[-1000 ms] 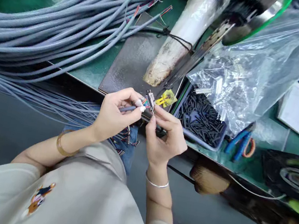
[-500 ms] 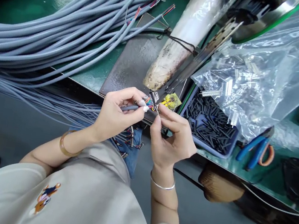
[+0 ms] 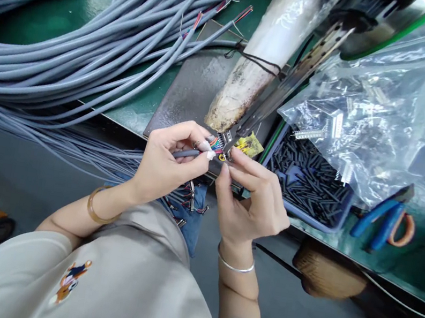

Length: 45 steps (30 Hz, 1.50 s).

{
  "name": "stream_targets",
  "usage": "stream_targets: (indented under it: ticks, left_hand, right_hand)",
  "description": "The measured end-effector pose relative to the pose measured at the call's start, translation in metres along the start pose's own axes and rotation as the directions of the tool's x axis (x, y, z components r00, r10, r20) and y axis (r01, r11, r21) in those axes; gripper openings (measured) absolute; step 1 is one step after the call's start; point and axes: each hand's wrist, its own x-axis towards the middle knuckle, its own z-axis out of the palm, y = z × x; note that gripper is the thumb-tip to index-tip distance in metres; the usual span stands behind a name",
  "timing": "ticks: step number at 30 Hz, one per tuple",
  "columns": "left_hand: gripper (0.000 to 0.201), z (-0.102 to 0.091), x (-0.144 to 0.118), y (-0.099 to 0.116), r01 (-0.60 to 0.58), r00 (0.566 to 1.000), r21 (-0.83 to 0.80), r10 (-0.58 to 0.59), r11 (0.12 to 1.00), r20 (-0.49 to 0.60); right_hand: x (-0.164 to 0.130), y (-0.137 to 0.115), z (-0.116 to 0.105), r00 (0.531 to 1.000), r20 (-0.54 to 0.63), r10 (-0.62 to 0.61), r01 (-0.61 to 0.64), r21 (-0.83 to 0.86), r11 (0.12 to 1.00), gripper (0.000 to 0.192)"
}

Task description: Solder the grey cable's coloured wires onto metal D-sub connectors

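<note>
My left hand (image 3: 167, 159) pinches the end of a grey cable (image 3: 186, 153) whose coloured wires fan out at the tip. My right hand (image 3: 249, 195) holds a small metal connector (image 3: 227, 141) against those wires with thumb and forefinger. Both hands meet just off the front edge of the green workbench (image 3: 135, 105), over a dark metal plate (image 3: 194, 88). Finished cable ends with connectors (image 3: 189, 201) hang over my lap below the hands.
A big bundle of grey cables (image 3: 72, 43) covers the left of the bench. A wrapped machine arm (image 3: 260, 53) slopes down to the plate. A blue tray of black tubes (image 3: 306, 180), a clear bag of connectors (image 3: 372, 104) and blue pliers (image 3: 383, 220) lie right.
Both hands have stayed joined on the cable end and connector, with small finger shifts. The view has drifted, so the bench items sit further right and lower.
</note>
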Motion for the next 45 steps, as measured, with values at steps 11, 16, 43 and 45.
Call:
stream_targets:
  ticks: [11,16,43,45]
  left_hand:
    - [0.013,-0.002,-0.002,-0.001,0.115,0.991,-0.031,-0.113,0.993,0.07]
    - [0.013,-0.002,-0.004,0.0,0.079,0.996,-0.013,-0.079,0.997,0.031]
    - [0.015,0.0,-0.002,0.003,-0.007,0.999,0.043,0.005,0.999,0.042]
    - [0.014,0.0,-0.001,0.002,0.013,0.999,0.032,-0.014,0.999,0.043]
  right_hand:
    - [-0.008,0.0,-0.001,0.999,0.005,0.042,-0.042,0.017,0.999,0.022]
    - [-0.006,-0.002,-0.001,0.997,0.02,0.08,-0.081,0.067,0.994,0.022]
    - [-0.001,-0.004,0.003,0.998,-0.059,0.022,-0.025,-0.046,0.999,0.02]
    - [-0.003,-0.003,0.003,0.998,-0.058,-0.02,0.016,-0.063,0.998,0.02]
